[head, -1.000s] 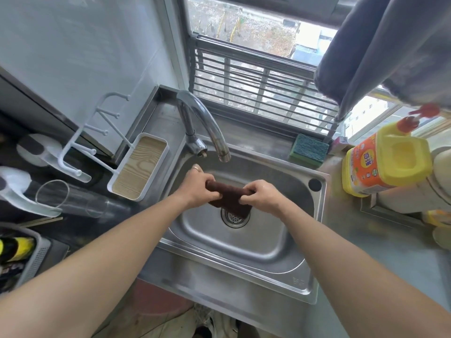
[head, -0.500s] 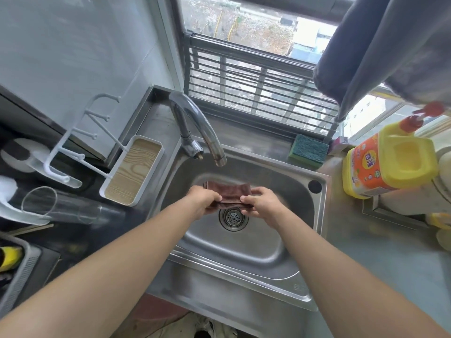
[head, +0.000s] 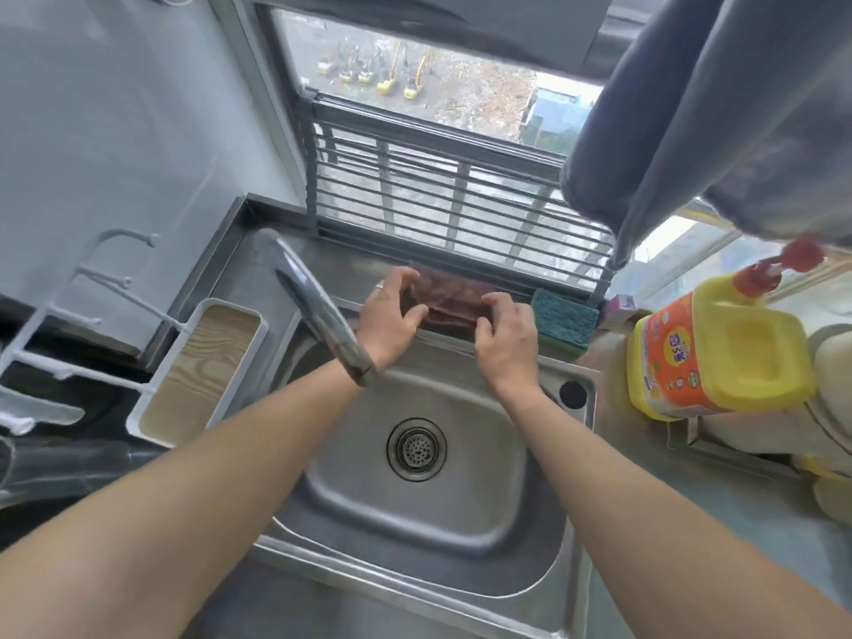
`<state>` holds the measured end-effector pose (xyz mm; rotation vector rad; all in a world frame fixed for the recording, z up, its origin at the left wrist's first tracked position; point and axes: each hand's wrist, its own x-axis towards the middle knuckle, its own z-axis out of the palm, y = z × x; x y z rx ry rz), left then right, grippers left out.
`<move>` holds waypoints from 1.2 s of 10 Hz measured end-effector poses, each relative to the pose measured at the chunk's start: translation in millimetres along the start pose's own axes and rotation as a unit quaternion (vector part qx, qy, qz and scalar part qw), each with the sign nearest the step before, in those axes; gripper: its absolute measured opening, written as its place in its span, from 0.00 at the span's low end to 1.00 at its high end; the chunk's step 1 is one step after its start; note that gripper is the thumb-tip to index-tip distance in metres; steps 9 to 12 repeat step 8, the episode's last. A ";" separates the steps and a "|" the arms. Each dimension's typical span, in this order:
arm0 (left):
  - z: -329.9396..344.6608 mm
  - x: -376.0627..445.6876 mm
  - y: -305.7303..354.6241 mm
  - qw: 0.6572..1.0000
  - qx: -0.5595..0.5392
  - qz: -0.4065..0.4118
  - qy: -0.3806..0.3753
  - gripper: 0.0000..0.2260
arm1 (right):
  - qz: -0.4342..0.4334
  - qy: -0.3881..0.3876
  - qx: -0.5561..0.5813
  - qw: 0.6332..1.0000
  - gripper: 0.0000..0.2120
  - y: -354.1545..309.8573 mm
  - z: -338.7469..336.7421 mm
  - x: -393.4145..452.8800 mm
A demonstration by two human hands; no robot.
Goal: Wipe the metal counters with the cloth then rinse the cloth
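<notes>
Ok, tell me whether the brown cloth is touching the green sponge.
Apart. The head view shows the right hand and a strip of ledge between the cloth and sponge.

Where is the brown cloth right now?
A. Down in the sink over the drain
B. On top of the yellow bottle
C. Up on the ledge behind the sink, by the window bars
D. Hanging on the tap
C: both hands, left and right, hold the brown cloth on the ledge behind the sink, beside the green sponge; the drain is bare.
</notes>
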<state>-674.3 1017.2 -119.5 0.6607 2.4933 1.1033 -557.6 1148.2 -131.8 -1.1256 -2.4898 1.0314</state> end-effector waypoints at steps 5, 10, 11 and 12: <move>15.2 0.2 -6.5 0.885 0.429 0.144 -0.114 0.30 | -0.194 -0.068 -0.269 0.941 0.26 -8.1 14.0 11.0; 4.7 -8.6 11.0 0.836 0.498 0.099 -0.208 0.39 | -0.048 -0.235 -0.268 0.933 0.39 -29.0 10.1 1.4; 4.7 -8.6 11.0 0.836 0.498 0.099 -0.208 0.39 | -0.048 -0.235 -0.268 0.933 0.39 -29.0 10.1 1.4; 4.7 -8.6 11.0 0.836 0.498 0.099 -0.208 0.39 | -0.048 -0.235 -0.268 0.933 0.39 -29.0 10.1 1.4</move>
